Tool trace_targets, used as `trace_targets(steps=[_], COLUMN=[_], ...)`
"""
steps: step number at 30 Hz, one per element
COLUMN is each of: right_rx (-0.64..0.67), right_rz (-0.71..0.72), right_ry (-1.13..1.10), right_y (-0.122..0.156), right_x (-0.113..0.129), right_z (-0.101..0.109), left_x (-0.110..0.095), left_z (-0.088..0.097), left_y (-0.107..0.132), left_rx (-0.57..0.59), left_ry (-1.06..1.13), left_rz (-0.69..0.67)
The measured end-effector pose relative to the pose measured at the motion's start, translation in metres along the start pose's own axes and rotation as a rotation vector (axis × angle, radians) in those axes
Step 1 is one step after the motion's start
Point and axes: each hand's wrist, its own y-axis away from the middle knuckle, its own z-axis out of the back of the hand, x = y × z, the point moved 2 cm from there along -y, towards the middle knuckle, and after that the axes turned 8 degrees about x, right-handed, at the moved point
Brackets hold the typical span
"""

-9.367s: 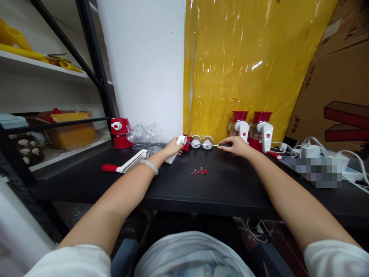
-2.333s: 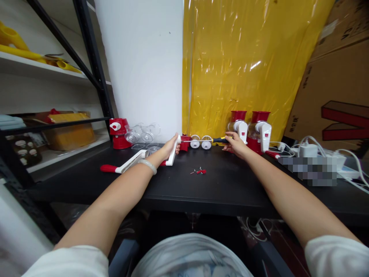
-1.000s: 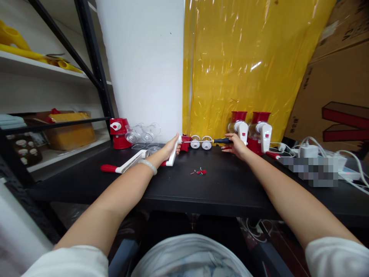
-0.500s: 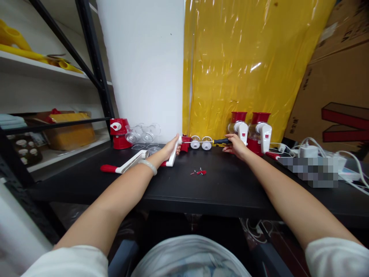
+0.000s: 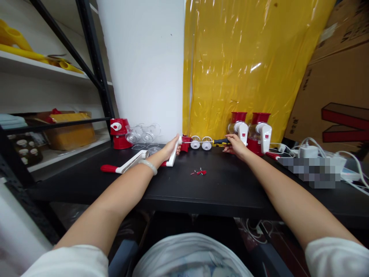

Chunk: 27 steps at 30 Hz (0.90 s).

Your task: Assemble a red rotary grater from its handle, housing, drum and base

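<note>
My left hand [image 5: 173,148] is closed around a white crank handle [image 5: 172,157] with a red grip at its lower end. In my right hand [image 5: 235,145] is a screwdriver [image 5: 220,141] with a dark and yellow handle, held level. Its long shaft runs left to the top end of the crank; the exact contact at the tip is too small to make out. Behind the shaft stand two round white-and-clear drum parts [image 5: 206,144] and a red part [image 5: 186,143]. Several screws and a small red piece [image 5: 201,172] lie on the black table [image 5: 184,192] below.
At the left are a red grinder base [image 5: 120,132], clear plastic housings [image 5: 147,132] and another white crank [image 5: 131,161]. Two red-and-white rotary graters [image 5: 261,132] stand at the right, beside white cables and a power strip [image 5: 308,152]. A shelf rack [image 5: 99,77] borders the left.
The screwdriver's handle has turned a little about its length, showing more yellow below. Both hands stay in the same place.
</note>
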Motion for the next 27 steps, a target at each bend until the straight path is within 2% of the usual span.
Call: trace_targets(steps=[16,22,27], right_rx=[0.000,-0.007,0.019], right_rz=[0.052,0.047,0.002], right_ry=[0.047,0.038,-0.106], right_y=[-0.0035,0.0009,0.0020], right_x=[-0.0045,0.0006,0.0023], right_z=[0.0026,-0.0008,-0.0031], left_x=[0.0008,0.0016,0.0017], left_z=[0.0012,0.0011,0.0019], left_y=[-0.0016,-0.0019,-0.0027], left_rx=[-0.002,0.006,-0.007], left_ry=[0.013,0.027,0.015], left_rz=[0.002,-0.001,-0.008])
